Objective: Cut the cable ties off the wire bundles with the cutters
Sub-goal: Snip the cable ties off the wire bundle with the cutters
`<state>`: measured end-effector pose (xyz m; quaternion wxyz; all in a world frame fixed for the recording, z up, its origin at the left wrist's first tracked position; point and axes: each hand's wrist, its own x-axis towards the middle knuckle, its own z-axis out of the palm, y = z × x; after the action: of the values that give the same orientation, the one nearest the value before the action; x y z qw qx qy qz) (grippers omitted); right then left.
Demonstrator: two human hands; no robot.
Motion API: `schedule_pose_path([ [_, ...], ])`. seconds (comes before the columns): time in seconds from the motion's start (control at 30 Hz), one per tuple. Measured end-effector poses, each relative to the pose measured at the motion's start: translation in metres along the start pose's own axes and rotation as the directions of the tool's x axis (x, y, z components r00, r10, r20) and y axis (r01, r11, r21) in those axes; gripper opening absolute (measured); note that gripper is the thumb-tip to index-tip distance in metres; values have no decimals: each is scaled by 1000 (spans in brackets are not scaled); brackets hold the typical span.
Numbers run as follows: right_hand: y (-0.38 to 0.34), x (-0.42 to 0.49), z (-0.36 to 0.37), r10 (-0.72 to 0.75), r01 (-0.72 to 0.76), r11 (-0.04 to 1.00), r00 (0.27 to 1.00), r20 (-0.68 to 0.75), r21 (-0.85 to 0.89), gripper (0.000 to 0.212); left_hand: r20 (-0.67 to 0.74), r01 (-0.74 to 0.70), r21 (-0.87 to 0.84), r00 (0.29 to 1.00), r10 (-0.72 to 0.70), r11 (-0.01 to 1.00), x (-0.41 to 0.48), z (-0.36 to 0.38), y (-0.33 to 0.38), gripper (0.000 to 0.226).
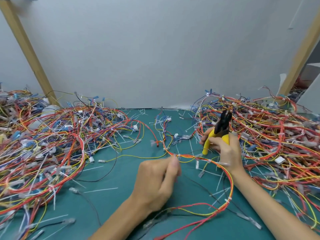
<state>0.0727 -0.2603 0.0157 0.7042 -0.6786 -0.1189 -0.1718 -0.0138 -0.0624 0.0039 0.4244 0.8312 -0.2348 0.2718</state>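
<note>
A red, orange and yellow wire bundle (226, 172) loops across the green mat in front of me, with white cable ties (228, 200) along it. My left hand (155, 181) pinches the bundle at a tie near its upper end. My right hand (226, 149) grips the yellow-handled cutters (220, 130), whose black jaws point up and away, above the bundle and apart from it.
Big heaps of tangled wires lie at the left (52, 141) and at the right (270, 135). Cut white ties are scattered over the green mat (121, 170). A grey wall stands behind, with slanted wooden posts (29, 54) at both sides.
</note>
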Motion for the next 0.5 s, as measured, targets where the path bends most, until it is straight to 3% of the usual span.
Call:
schedule_pose_path([
  [0.13,2,1,-5,68,-67,995,998,-14,69,15,-78,185,108,981,-177,977,9,-6,-19,48],
  [0.27,4,2,-7,76,-77,997,996,48,16,18,-99,333,186,942,-320,924,21,-14,-33,26],
  [0.33,6,4,-7,83,-83,997,995,52,-6,16,-68,400,238,916,-395,885,29,-17,-39,15],
  [0.5,7,5,-7,109,-108,994,993,49,-30,13,80,420,365,875,-477,831,42,-15,-40,16],
])
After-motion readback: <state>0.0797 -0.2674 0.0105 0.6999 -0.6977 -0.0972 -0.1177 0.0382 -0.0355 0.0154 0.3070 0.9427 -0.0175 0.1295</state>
